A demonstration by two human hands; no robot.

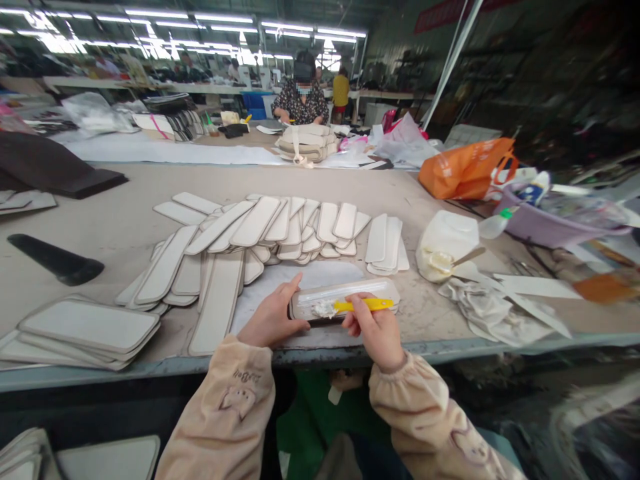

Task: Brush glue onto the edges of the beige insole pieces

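Yellow brush [376,305] is over pale panel [345,291]
Right hand [376,328] pinches the brush; left hand [274,313] grips the panel's nine-o'clock end.

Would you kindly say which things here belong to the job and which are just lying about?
Job:
yellow-handled brush in the right hand
pale rounded rectangular panel held by the left hand
similar piled panels
probably the white plastic jug

Apparently lying about:
crumpled orange bag
lavender plastic basin
black tapered object
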